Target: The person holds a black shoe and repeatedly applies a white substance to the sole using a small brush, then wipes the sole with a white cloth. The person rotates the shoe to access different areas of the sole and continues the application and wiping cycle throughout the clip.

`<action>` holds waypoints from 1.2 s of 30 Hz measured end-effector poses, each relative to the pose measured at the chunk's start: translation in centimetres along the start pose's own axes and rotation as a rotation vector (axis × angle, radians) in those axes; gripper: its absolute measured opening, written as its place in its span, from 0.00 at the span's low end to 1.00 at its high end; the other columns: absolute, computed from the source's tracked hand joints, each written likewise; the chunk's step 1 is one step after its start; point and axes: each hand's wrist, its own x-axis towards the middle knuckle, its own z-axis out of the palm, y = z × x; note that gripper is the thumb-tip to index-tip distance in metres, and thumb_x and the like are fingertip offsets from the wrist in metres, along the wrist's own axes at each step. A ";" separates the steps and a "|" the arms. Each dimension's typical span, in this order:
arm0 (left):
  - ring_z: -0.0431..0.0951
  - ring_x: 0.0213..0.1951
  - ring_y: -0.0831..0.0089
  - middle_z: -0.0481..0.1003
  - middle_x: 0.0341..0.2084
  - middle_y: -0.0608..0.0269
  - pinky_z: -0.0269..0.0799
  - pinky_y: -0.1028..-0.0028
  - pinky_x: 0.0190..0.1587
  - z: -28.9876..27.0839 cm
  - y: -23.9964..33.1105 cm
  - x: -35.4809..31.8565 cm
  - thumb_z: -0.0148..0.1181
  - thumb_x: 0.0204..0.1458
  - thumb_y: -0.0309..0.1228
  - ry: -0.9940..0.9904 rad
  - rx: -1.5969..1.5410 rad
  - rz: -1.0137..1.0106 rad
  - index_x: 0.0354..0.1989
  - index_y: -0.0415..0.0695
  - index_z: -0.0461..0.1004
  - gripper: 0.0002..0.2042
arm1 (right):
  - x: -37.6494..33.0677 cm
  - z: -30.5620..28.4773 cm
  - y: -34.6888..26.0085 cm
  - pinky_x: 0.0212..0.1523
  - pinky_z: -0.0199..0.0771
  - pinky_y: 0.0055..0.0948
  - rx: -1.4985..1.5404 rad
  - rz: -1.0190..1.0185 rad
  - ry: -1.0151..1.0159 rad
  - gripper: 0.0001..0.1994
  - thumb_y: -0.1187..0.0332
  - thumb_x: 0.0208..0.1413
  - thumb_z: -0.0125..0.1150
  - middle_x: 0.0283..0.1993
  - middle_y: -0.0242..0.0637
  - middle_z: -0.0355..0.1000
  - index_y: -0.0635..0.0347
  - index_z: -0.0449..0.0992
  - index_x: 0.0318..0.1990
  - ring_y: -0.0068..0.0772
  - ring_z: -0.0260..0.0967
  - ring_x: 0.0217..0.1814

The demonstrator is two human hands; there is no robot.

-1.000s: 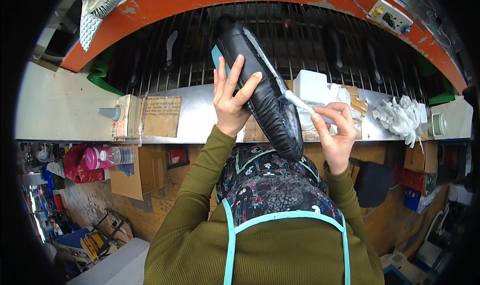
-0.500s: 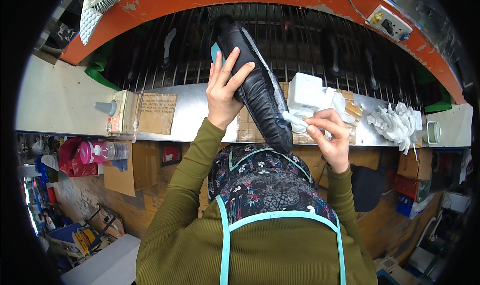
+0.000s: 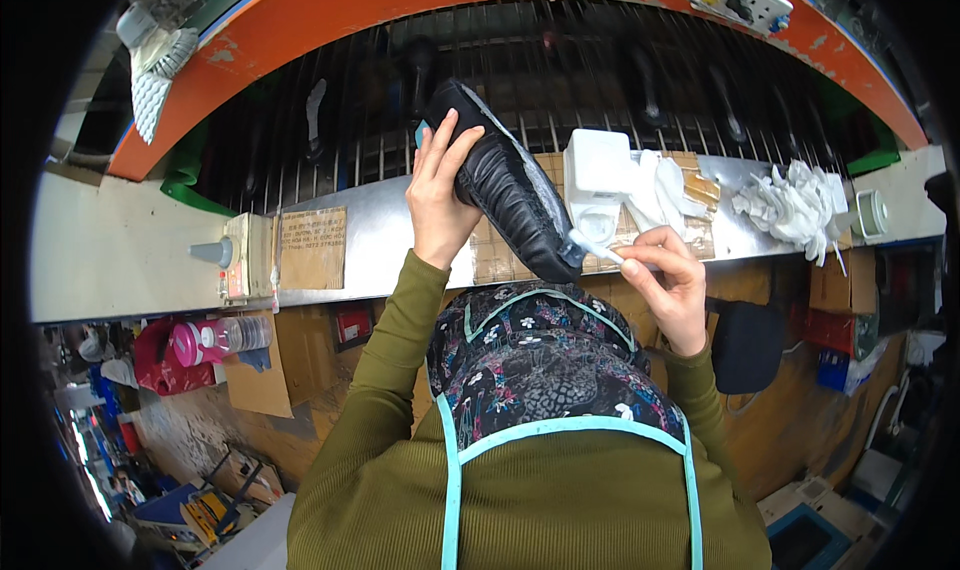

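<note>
My left hand (image 3: 437, 195) holds a black leather shoe (image 3: 505, 185) up over the metal bench ledge, fingers spread along its side. My right hand (image 3: 670, 280) pinches a small white brush (image 3: 592, 246), whose tip touches the shoe's near end. A white glue container (image 3: 597, 185) stands on the ledge just behind the brush. My olive sleeves and patterned apron with a light blue strap fill the lower middle.
A pile of white rags (image 3: 795, 202) and a small tape roll (image 3: 870, 213) lie on the ledge (image 3: 120, 250) at right. A grey nozzle bottle (image 3: 212, 253) and cardboard card (image 3: 312, 245) sit at left. Behind runs a barred rack (image 3: 560, 60) under an orange rim. A pink bottle (image 3: 215, 338) lies below left.
The shoe has tilted lower and shifted slightly left with my left hand. My right hand has drawn the brush from beside the shoe's side down to its near end.
</note>
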 end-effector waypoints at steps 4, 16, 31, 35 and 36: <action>0.61 0.63 0.44 0.63 0.63 0.64 0.57 0.51 0.64 0.4 0.1 -0.6 0.73 0.32 0.25 -0.025 0.014 -0.007 0.53 0.57 0.73 0.32 | 0.0 0.2 -0.8 0.36 0.63 0.20 -0.109 0.049 -0.001 0.08 0.77 0.51 0.63 0.34 0.34 0.69 0.66 0.81 0.39 0.23 0.65 0.36; 0.62 0.62 0.44 0.64 0.63 0.65 0.57 0.50 0.64 0.1 0.2 -0.8 0.73 0.30 0.25 -0.024 0.011 -0.034 0.53 0.57 0.73 0.34 | 1.6 -0.1 -0.2 0.30 0.63 0.20 -0.191 -0.143 -0.043 0.08 0.76 0.49 0.66 0.33 0.32 0.69 0.63 0.82 0.38 0.21 0.64 0.32; 0.73 0.56 0.63 0.67 0.59 0.51 0.69 0.70 0.57 0.8 1.4 -0.4 0.72 0.36 0.21 -0.186 -0.292 -0.124 0.55 0.47 0.69 0.32 | 3.7 -0.6 -0.6 0.27 0.62 0.18 -0.077 -0.262 -0.077 0.08 0.75 0.49 0.67 0.33 0.31 0.68 0.63 0.82 0.38 0.18 0.63 0.29; 0.75 0.53 0.66 0.74 0.50 0.58 0.69 0.70 0.57 0.8 2.3 -0.5 0.73 0.25 0.15 -0.333 -0.496 -0.384 0.56 0.46 0.67 0.40 | 5.4 -0.4 -1.2 0.28 0.63 0.18 -0.071 -0.326 -0.111 0.08 0.75 0.49 0.67 0.32 0.31 0.69 0.63 0.82 0.38 0.19 0.63 0.31; 0.74 0.51 0.72 0.76 0.47 0.62 0.68 0.73 0.57 0.9 2.5 -0.5 0.74 0.26 0.15 -0.355 -0.516 -0.370 0.57 0.44 0.66 0.41 | 5.8 -0.4 -1.3 0.28 0.63 0.18 -0.073 -0.344 -0.121 0.07 0.75 0.49 0.67 0.32 0.31 0.69 0.63 0.82 0.38 0.19 0.64 0.31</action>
